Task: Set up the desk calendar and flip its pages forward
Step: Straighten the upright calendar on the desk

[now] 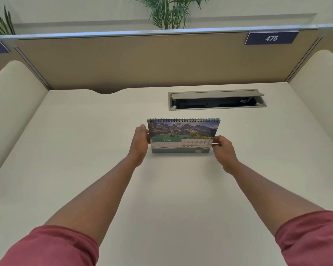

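Observation:
A spiral-bound desk calendar stands upright on the cream desk, a little beyond its middle. The facing page shows a mountain photo above a green band reading JUNE and a date grid. My left hand grips the calendar's left edge, with the fingers hidden behind the page. On the right edge, my right hand pinches the page between thumb and fingers, about halfway up. Both arms reach forward in red sleeves.
An open grey cable tray is sunk into the desk just behind the calendar. A tan partition with a "475" label closes the back. Cream side panels rise left and right. Plants stand beyond the partition.

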### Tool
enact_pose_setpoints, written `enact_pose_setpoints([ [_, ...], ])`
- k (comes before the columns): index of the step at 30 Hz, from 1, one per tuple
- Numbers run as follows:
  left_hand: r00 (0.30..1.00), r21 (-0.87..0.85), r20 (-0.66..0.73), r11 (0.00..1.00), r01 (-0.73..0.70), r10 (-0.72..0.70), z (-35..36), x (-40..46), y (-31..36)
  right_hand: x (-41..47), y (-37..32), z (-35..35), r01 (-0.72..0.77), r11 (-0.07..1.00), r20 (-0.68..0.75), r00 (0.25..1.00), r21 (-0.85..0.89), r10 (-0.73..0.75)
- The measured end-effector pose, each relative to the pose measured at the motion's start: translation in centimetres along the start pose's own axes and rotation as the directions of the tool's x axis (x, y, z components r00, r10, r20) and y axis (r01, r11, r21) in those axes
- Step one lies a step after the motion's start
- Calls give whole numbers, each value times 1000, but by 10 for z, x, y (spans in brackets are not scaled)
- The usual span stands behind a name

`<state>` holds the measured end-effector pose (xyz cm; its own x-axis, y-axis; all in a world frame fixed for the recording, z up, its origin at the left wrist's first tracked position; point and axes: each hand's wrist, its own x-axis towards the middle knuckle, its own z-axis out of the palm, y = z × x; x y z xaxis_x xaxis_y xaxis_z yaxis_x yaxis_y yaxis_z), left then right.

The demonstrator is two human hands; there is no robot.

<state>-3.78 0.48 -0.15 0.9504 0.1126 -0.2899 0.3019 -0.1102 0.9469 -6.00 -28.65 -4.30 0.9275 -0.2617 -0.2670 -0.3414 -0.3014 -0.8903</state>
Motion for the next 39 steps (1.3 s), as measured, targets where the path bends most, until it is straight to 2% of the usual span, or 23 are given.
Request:
enact_pose_setpoints([
  [5, 981, -27, 115, 987, 160, -156, 2, 10, -9, 6, -5, 6, -37, 999, 158, 987, 30, 32],
  [12, 960, -44, 155, 969, 242, -233, 6, 29, -24, 26, -7, 17, -84, 996, 224, 971, -12, 84],
  [26, 984, -48, 45, 983, 177, -175, 21, 96, -17, 89, -28, 35, -45, 999, 159, 986, 16, 42],
  [39, 991, -34, -10, 991, 131, -132, 28, 105, -11, 107, -33, 40, -43, 999, 123, 991, -30, 47],
])
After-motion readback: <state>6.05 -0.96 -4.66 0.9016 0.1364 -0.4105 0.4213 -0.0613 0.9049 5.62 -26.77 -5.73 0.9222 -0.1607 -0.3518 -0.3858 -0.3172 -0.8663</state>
